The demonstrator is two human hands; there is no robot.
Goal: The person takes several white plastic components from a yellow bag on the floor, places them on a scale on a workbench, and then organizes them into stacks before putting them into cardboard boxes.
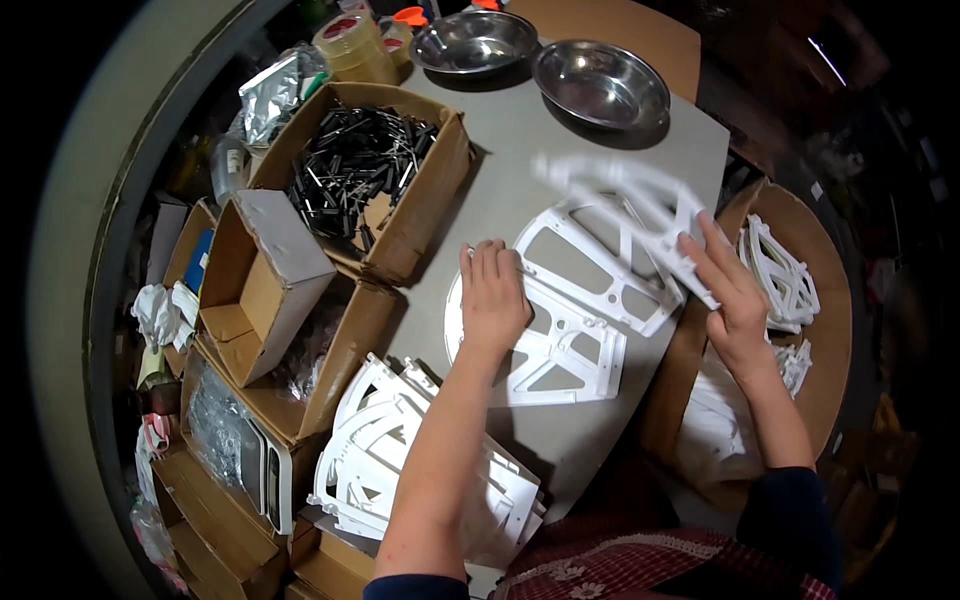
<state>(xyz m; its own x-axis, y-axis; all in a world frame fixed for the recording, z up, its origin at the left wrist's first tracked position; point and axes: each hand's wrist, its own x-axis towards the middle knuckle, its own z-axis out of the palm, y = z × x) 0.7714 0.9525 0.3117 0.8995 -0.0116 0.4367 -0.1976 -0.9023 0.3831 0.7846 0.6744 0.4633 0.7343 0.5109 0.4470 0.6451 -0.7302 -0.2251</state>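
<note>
On the grey table lie flat white plastic frames, fan-shaped with cut-out openings. My left hand [493, 300] is closed over the left part of the nearer frame [575, 345], its fingers together and the thumb hidden. Just beyond, a second white frame [575, 250] lies partly under a raised one. That raised white frame [640, 190] is smeared by motion at its far end. My right hand [735, 300] grips its right edge, fingers on top. A pile of similar white frames [375, 450] sits to the left of my left forearm, partly covered by it.
An open cardboard box [440, 190] of black-and-metal pins stands at left, beside smaller cartons [265, 290]. Two steel bowls [600, 85] [475, 45] and tape rolls [355, 45] are at the back. A carton [825, 370] holding white parts stands right of the table [510, 165].
</note>
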